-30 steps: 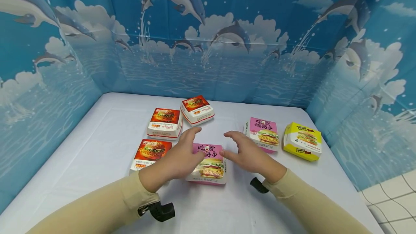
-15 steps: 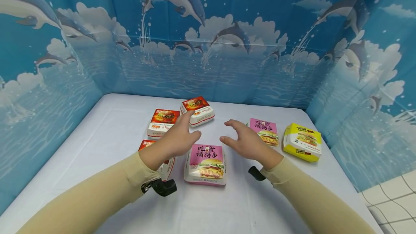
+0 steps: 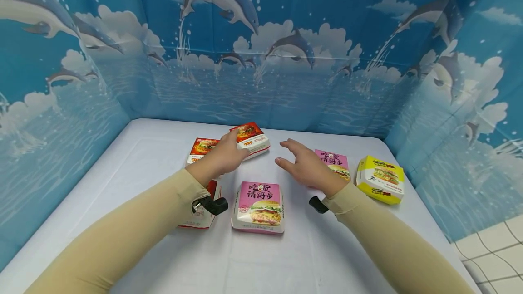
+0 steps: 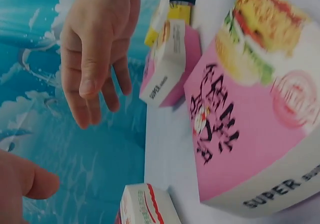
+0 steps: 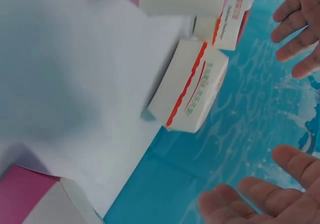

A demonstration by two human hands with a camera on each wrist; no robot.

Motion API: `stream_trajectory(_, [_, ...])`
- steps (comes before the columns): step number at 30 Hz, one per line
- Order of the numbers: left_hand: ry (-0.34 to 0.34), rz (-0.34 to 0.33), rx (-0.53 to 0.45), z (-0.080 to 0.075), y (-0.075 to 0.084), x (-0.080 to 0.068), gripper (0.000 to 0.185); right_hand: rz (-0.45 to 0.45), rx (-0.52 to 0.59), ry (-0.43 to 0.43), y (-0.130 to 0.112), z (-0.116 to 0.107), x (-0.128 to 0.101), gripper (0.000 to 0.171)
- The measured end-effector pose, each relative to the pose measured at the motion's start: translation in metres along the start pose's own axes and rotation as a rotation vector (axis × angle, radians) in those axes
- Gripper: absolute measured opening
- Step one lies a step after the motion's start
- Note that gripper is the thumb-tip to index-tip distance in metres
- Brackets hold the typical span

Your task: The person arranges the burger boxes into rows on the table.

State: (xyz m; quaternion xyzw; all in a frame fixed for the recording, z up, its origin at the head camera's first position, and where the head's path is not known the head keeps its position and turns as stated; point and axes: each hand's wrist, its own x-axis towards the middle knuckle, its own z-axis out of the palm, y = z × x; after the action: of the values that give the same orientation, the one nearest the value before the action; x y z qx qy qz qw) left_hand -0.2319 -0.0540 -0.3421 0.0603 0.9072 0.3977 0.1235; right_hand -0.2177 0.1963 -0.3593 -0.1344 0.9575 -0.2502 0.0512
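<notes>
Reaching left hand point(image 3: 224, 159) nears closed red burger box point(image 3: 250, 137).

The table point(image 3: 122, 171) has a white cover. The walls point(image 3: 286, 80) are blue with grey dolphins and white clouds. Two boxes point(image 3: 257, 205) are pink and white, one box point(image 3: 380, 179) is yellow, three boxes point(image 3: 251, 137) are red and white. All show burger pictures. The sleeves point(image 3: 135, 235) are beige.
</notes>
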Motion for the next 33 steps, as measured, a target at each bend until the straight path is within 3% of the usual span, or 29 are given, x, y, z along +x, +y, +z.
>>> stream_trajectory(7, [-0.026, -0.027, 0.001, -0.008, -0.005, 0.026, 0.084, 0.014, -0.011, -0.023, 0.0, -0.003, 0.027, 0.067])
stream_trajectory(17, [-0.029, -0.074, 0.213, -0.016, -0.013, 0.058, 0.081, 0.043, -0.005, -0.076, 0.003, 0.005, 0.065, 0.064])
stream_trajectory(25, [-0.033, -0.099, 0.321, -0.012, -0.018, 0.07, 0.083, 0.078, 0.003, -0.101, 0.008, 0.013, 0.087, 0.063])
stream_trajectory(33, [-0.008, -0.107, 0.356, -0.006, -0.022, 0.076, 0.082, 0.076, -0.001, -0.098, 0.009, 0.024, 0.098, 0.061])
